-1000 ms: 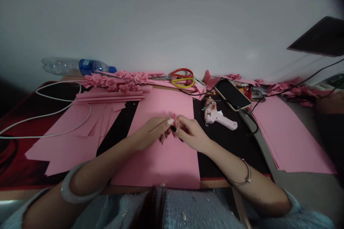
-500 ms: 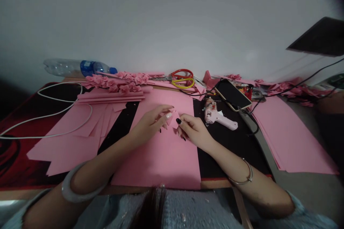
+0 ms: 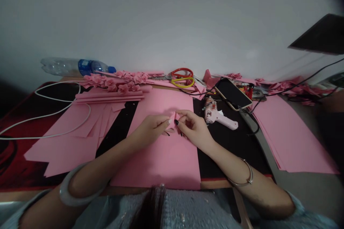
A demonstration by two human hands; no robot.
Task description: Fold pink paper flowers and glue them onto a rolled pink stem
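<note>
Closer together now, left hand [image 3: 151, 127] and right hand [image 3: 195, 131] pinch folded pink paper [image 3: 172, 125] between them, mid-frame, equally near.

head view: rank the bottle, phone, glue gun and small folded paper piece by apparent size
1. Bottle
2. Phone and glue gun, too alike to rank
3. Folded paper piece, partly hidden

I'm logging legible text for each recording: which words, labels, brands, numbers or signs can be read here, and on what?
None can be read.
Blue label on the clear bottle: pale marks, too small and blurred to read.
Phone: dark screen, no text visible.
Small pink paper piece and large pink sheet: no writing visible.
</note>
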